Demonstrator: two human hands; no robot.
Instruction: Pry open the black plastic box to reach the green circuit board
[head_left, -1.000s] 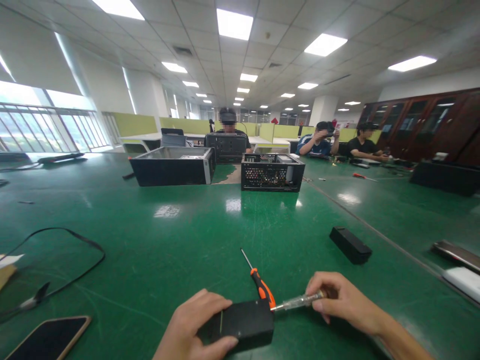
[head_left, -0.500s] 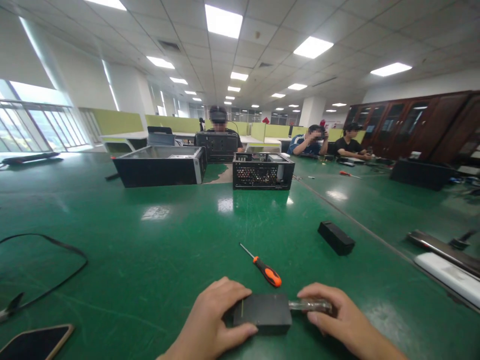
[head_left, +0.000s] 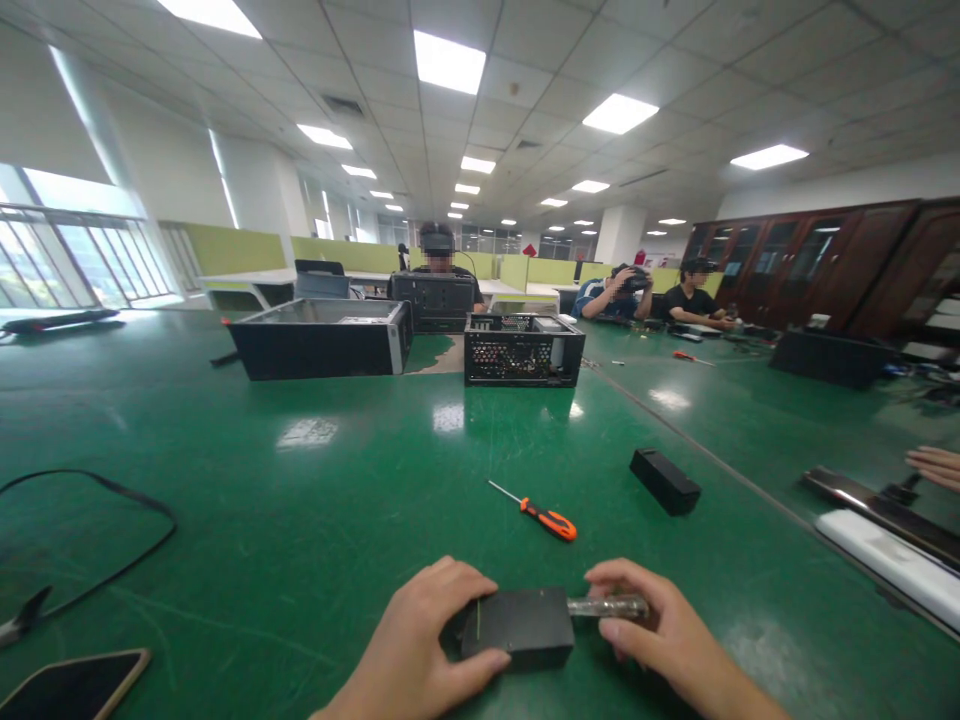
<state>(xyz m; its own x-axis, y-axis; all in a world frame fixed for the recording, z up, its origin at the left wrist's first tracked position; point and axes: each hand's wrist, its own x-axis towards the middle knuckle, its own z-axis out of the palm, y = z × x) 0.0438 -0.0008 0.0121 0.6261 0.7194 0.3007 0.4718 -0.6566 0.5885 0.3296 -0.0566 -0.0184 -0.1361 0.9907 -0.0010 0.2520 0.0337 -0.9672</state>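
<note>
My left hand (head_left: 431, 640) is wrapped round the left end of a black rectangular box (head_left: 519, 632), thumb on the near side and fingers on the far side. In my right hand (head_left: 660, 625) is a screwdriver (head_left: 611, 607) with a clear handle, pinched between thumb and fingers. It points left, and its front end meets the right end of the box; the tip cannot be made out. Beyond the box, an orange and black screwdriver (head_left: 551, 519) lies on the green tabletop (head_left: 315, 550). A second black box (head_left: 665, 481) rests farther off to the right.
Two computer cases, one long (head_left: 322, 345) and one with a perforated side (head_left: 523, 352), stand across the table. A phone (head_left: 75, 685) and a black cable (head_left: 150, 500) lie left. At right are a white power strip (head_left: 885, 560) and another person's hand (head_left: 937, 466). Several people sit beyond.
The orange screwdriver has swung round, its handle now farther from my hands. Another person's hand has come in at the right edge. Both my hands keep their holds, shifted slightly left in view.
</note>
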